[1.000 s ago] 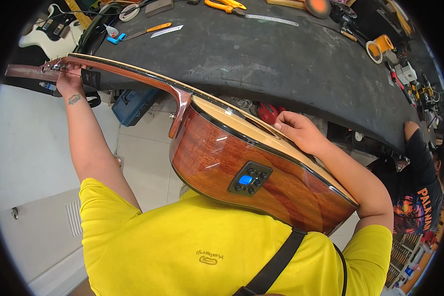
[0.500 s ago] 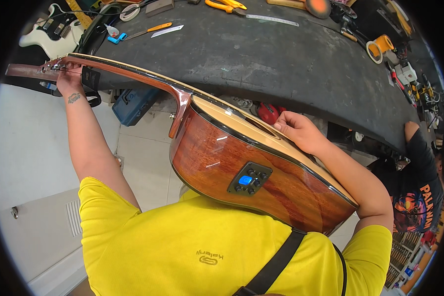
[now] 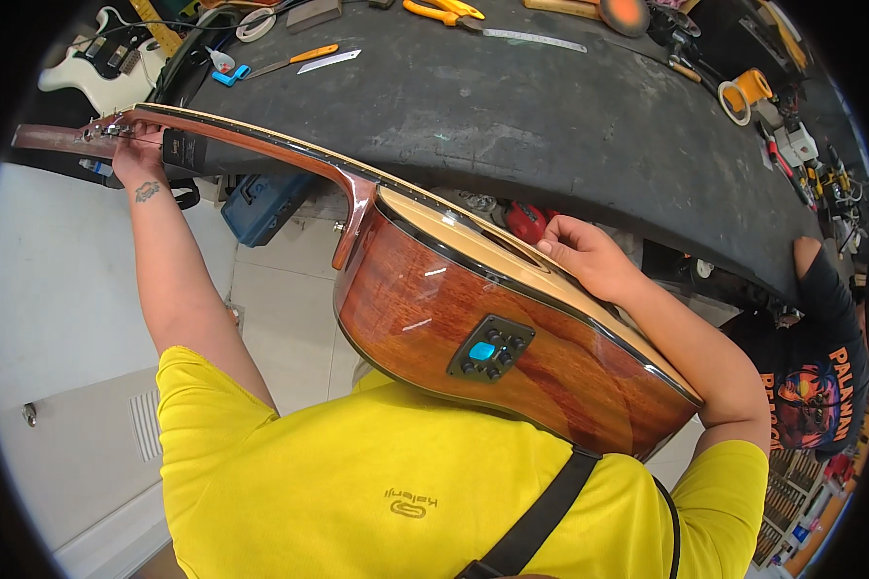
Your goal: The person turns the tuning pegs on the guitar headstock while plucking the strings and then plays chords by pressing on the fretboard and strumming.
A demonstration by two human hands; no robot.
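Observation:
An acoustic guitar (image 3: 434, 299) with a glossy brown side lies across my lap, its neck pointing left. Set into its side is a black preamp panel (image 3: 490, 347) with several knobs and a lit blue screen. My left hand (image 3: 140, 147) is closed around the headstock (image 3: 63, 141) by the metal tuning pegs (image 3: 114, 129); part of its fingers is hidden. A black tag (image 3: 183, 150) hangs beside that wrist. Over the pale top, near the soundhole, my right hand (image 3: 584, 253) has curled fingers; whether a small pick sits between them cannot be seen. The right forearm rests over the guitar's edge.
Beyond the guitar stretches a dark workbench (image 3: 434, 106) with orange-handled pliers (image 3: 444, 12), a steel ruler (image 3: 534, 41) and a blade (image 3: 328, 62). A white electric guitar (image 3: 101, 79) lies far left. Below the bench is a blue case (image 3: 261, 207). Another person (image 3: 811, 376) is at the right.
The preamp screen has turned a lighter blue, and the tag by my left wrist has swung slightly to the right. The person at the right has shifted a little; my hands stay nearly in place.

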